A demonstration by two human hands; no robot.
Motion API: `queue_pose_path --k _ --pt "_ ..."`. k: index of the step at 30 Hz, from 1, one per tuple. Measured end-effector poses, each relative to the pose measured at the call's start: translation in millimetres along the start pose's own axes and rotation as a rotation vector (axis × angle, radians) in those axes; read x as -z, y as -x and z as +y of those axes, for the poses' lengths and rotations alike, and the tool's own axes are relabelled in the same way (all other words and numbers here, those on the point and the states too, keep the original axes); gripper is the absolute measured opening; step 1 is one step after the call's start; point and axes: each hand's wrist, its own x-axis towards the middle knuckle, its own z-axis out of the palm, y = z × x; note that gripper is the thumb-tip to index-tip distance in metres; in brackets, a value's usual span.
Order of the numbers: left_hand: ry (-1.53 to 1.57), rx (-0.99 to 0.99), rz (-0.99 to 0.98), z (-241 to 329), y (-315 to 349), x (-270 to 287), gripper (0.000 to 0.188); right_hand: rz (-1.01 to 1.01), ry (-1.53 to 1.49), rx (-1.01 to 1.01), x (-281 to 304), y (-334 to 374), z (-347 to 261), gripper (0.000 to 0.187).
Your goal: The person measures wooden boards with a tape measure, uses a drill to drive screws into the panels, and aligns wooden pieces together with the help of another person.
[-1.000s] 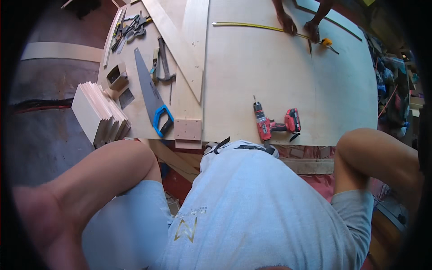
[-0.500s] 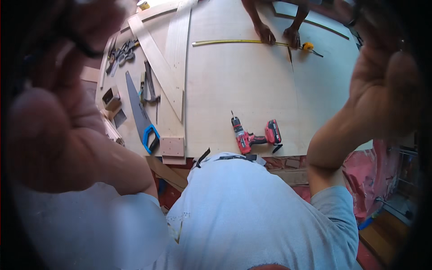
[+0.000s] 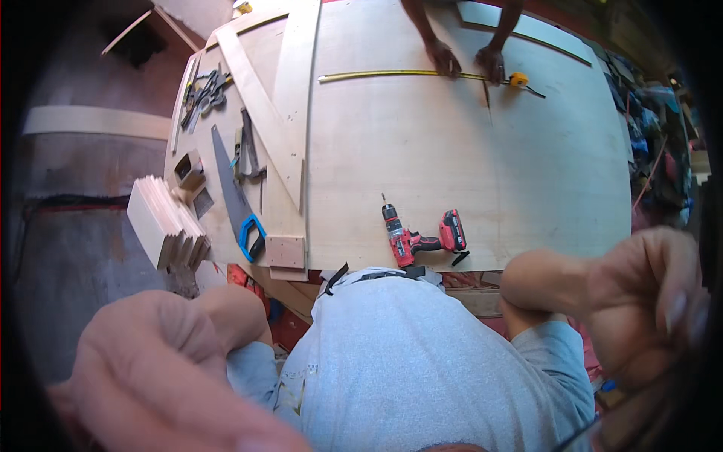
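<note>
My left hand [image 3: 154, 361] is close and large at the lower left. Its fingers are loosely bent and apart, with nothing seen in them; the tips run out of the picture. At the right edge, my right hand [image 3: 640, 297] is raised with fingers curled in toward the thumb. Whether it grips something is hidden by shadow. Both hands are off the table. Nearest in front of my body lies a red and black cordless drill [image 3: 407, 239] with a bit fitted. A blue-handled handsaw [image 3: 239, 200] lies farther left, beside a hammer [image 3: 251, 147].
A wooden frame with a diagonal brace [image 3: 256, 98] lies on the large wooden panel [image 3: 392, 151]. Across the table, another person's hands [image 3: 444, 59] are at an extended tape measure [image 3: 376, 75]. Hand tools [image 3: 207, 94], a wood plane [image 3: 188, 172] and stacked boards [image 3: 160, 222] are at left.
Both my hands have come down from high at the picture's sides, uncovering the floor and board stack at left and the clutter at right. The other person's hands stay at the tape measure.
</note>
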Motion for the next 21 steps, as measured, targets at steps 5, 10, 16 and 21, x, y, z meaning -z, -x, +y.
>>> queue_pose_path --k 5,10,16,21 --pt "0.568 0.371 -0.038 17 -10 11 0.024 -0.015 -0.033 0.022 -9 -4 1 0.037" --pt "0.852 0.597 -0.018 11 -6 17 0.022 -0.052 -0.020 -0.022 -26 -6 20 0.036" --pt "0.932 0.794 0.099 -14 22 14 0.019 -0.043 -0.058 -0.055 -62 -8 66 0.036" --pt "0.488 1.088 0.518 -25 127 -49 0.025 0.057 -0.105 -0.219 -90 19 133 0.036"
